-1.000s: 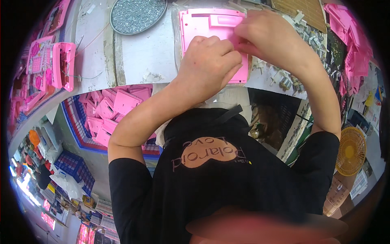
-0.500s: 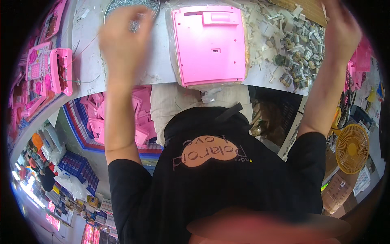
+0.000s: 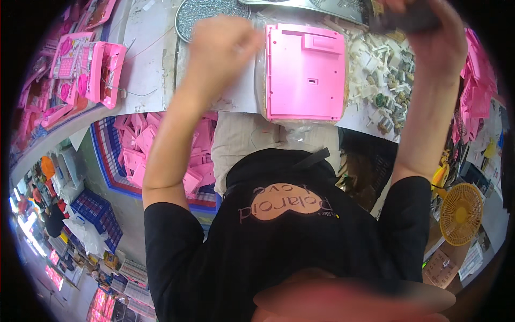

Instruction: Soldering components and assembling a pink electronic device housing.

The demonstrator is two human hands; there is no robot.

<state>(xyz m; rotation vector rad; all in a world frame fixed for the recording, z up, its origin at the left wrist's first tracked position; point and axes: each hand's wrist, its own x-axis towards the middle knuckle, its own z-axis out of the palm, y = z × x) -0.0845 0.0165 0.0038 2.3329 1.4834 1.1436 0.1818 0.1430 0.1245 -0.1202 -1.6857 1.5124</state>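
A pink plastic housing (image 3: 303,75) lies flat on a clear plastic bag at the front of the table, with a raised block at its upper edge and small holes. My left hand (image 3: 225,51) is in the air just left of it, fingers drawn together; whatever they hold, if anything, is too blurred to see. Beyond that hand stands a round metal bowl of small screws (image 3: 206,15). At the upper right my right hand (image 3: 442,40) is closed around a dark handheld tool (image 3: 407,19), blurred and partly cut off by the frame's edge.
Right of the housing lies a heap of small white and grey parts (image 3: 386,80). A metal tray (image 3: 316,6) is behind. Pink toy cases (image 3: 80,64) stand at left; a basket of pink parts (image 3: 139,145) is below the table. A yellow fan (image 3: 461,214) is at right.
My left hand has left the screw bowl and come toward the housing. My right hand now shows the dark tool. The whole view has shifted, bringing the metal tray into sight.
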